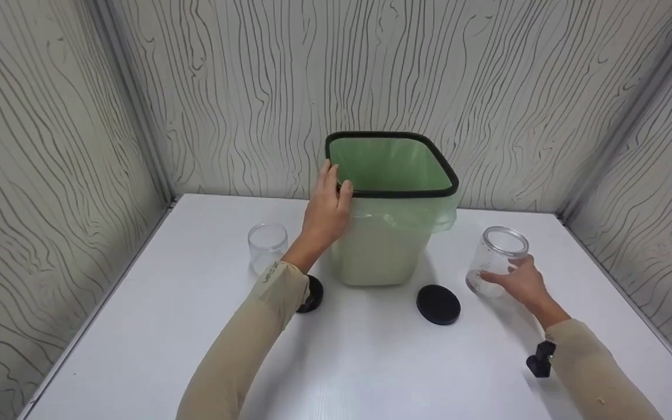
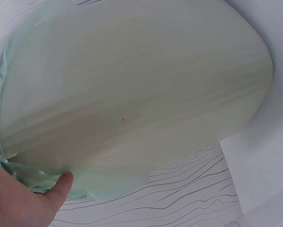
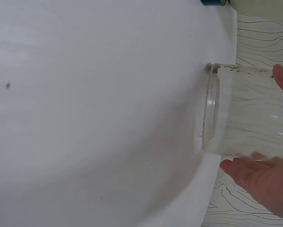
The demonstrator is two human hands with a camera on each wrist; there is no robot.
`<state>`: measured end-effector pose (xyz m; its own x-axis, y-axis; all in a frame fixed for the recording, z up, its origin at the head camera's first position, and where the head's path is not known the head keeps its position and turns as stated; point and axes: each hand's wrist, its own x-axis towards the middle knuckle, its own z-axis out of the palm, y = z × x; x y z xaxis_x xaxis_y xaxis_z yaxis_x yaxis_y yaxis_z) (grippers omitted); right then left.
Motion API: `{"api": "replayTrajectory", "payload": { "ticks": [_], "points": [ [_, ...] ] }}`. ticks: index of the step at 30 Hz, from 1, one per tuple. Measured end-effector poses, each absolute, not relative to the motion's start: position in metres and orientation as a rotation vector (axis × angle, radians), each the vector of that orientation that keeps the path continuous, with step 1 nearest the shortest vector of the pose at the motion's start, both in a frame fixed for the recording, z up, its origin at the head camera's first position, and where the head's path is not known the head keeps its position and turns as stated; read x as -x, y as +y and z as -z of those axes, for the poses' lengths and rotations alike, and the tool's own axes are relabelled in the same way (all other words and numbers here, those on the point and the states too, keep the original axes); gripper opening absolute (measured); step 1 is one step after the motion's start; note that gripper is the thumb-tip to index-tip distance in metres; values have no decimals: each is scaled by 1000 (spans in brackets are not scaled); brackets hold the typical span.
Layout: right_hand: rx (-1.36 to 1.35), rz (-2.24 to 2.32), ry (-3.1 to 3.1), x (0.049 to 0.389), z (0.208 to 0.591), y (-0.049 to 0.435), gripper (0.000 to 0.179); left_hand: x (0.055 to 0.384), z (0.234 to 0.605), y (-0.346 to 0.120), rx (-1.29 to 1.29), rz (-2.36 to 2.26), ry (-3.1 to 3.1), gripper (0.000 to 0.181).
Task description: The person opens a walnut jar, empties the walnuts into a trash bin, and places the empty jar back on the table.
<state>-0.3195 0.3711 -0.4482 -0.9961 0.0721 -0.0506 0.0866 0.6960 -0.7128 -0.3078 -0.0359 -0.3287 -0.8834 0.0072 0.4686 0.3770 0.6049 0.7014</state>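
At the front left corner of the light bin's [image 1: 380,256] black rim [image 1: 403,193], my left hand [image 1: 325,213] rests with fingers nearly straight. In the left wrist view its thumb [image 2: 61,189] lies against the green liner bag [image 2: 117,183] folded over the edge. My right hand [image 1: 522,283] holds a clear jar [image 1: 490,262] around its lower part, thumb on one side and fingers on the other. Brown specks mark the jar's wall [image 3: 245,113] in the right wrist view. Close to the jar, on its left, lies a round black lid [image 1: 438,304].
Left of the bin stands another clear jar [image 1: 267,248], partly behind my left forearm. A second black lid [image 1: 314,294] is half hidden by that sleeve. Patterned walls enclose the white table [image 1: 365,356] on three sides. A black mount [image 1: 541,360] sits at my right wrist.
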Motion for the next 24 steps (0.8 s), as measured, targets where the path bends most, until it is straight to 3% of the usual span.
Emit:
{"api": "replayTrajectory", "payload": {
  "ticks": [12,19,24],
  "points": [
    [-186,1182,2903,321,452,378,116,303,331,-32,329,1189,-2387,59],
    [-221,1126,2888,319,451,377,122,301,327,-34,346,1166,-2418,62],
    [-108,1147,2949,312,448,371,104,297,323,-40,346,1129,-2455,63]
  ]
}}
